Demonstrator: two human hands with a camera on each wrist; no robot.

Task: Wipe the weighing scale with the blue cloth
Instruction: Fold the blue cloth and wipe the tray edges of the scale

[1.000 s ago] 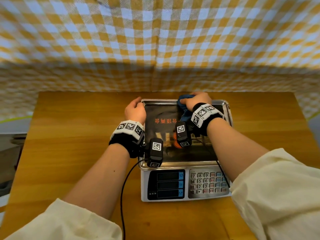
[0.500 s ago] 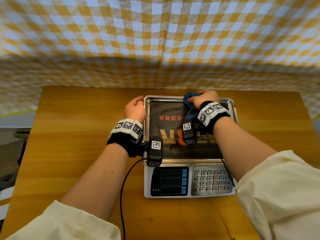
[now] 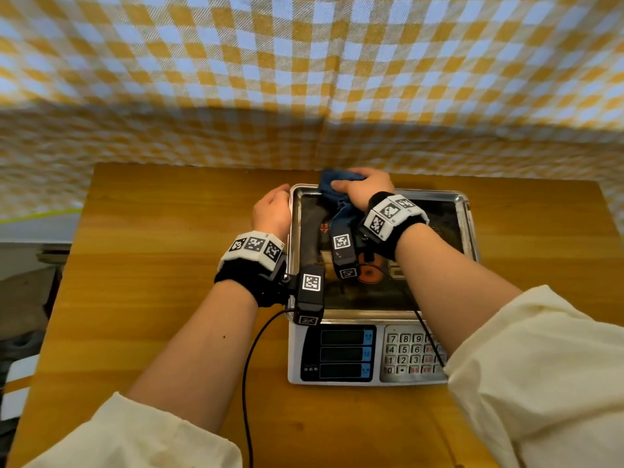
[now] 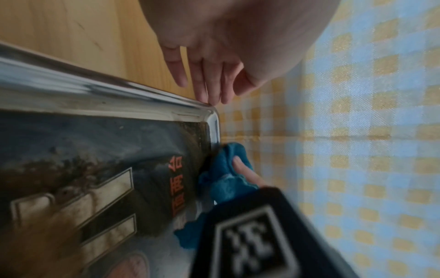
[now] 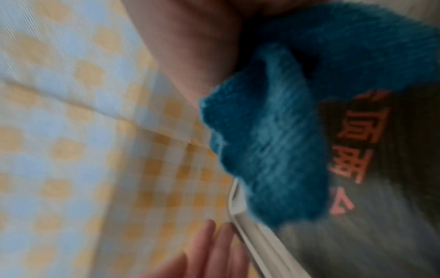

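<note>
The right hand [image 3: 366,190] clenches the bunched blue cloth [image 3: 337,197] against the far left part of the scale's steel pan [image 3: 467,231]. The left hand [image 3: 271,214] lies relaxed, straight fingertips [image 4: 209,94] touching the pan's far left corner. The weighing scale [image 3: 368,352] stands on the wooden desk [image 3: 152,265], right of center, keypad toward the near edge.

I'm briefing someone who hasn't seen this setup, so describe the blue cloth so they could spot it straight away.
Start at the wooden table and find the weighing scale with its steel tray. At the tray's far edge, near the left corner, the right hand grips the blue cloth, bunched with a tail trailing under the wrist. It is the only soft, blue, fuzzy thing there.
</note>
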